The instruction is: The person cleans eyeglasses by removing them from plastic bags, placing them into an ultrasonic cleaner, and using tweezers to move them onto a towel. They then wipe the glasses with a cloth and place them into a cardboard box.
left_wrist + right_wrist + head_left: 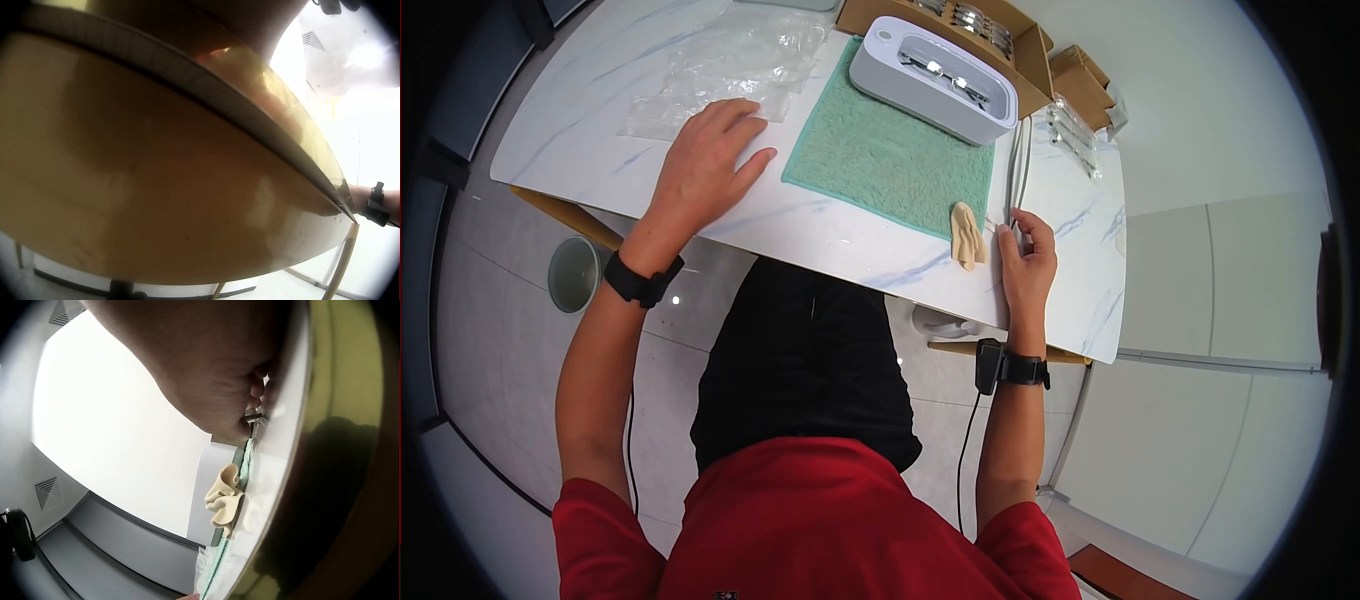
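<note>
My left hand (708, 165) rests on the marble-patterned table with fingers loosely spread, its fingertips at the edge of a clear plastic bag (730, 70). At the right, my right hand (1028, 265) has thumb and fingers curled around a thin grey cable (1026, 160), where a short dark piece shows between the fingertips in the right wrist view. Just left of that hand lies a crumpled beige cloth (967, 238), on the corner of a green towel (880, 150). A white ultrasonic cleaner (920, 95) stands on the towel, with eyeglasses (945, 75) in its open basin.
Behind the cleaner is a cardboard box (1032, 70) holding several pairs of glasses. More wrapped glasses (1075, 138) and a small carton (1082, 85) lie at the back right. A bin (574, 275) stands on the floor at left. The table's underside (156, 169) fills the left wrist view.
</note>
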Demonstrator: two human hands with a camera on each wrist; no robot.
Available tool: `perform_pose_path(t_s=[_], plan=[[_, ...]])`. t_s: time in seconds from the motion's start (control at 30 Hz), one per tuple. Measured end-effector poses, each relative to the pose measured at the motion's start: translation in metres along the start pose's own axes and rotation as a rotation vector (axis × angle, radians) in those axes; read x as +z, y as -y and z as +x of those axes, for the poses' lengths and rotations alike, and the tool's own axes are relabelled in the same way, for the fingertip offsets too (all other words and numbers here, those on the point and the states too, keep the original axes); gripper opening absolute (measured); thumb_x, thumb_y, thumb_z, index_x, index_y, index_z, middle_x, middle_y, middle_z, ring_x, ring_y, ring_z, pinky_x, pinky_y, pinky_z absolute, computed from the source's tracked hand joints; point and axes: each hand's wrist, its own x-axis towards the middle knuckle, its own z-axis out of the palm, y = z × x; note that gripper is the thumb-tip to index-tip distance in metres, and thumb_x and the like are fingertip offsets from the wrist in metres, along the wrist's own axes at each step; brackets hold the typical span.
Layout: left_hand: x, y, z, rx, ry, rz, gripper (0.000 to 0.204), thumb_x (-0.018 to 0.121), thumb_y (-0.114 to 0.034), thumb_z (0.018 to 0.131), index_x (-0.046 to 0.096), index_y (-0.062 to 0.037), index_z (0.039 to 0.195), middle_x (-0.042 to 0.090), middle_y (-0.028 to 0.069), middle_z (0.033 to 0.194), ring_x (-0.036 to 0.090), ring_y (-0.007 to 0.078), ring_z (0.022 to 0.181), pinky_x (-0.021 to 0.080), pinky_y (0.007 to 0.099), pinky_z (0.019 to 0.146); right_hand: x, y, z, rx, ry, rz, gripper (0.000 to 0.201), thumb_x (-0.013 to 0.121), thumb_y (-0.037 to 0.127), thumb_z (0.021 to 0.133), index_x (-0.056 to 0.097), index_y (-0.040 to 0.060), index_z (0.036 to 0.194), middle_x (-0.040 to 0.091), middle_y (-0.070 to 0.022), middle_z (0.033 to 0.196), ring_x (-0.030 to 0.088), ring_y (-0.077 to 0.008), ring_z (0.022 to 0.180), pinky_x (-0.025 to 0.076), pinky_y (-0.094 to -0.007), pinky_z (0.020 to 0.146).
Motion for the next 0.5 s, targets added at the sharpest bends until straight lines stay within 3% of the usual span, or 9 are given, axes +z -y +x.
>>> perform_pose_path(t_s=[0.5], plan=[[0.0000,0.0004,0.0000,0.002,0.004,-0.001,0.028,0.073,-0.017,0.090,0.069,-0.0007,0.112,0.065,0.0144,0.128,0.060,0.0340,0.120,0.049,0.0432,0.102,0.0003,0.0012,-0.0007,-0.014,-0.007,-0.015,0.027,0.075,0.010,0.088,0.073,0.0064,0.114,0.070,-0.0118,0.116,0.064,-0.0283,0.113,0.050,-0.0383,0.099]])
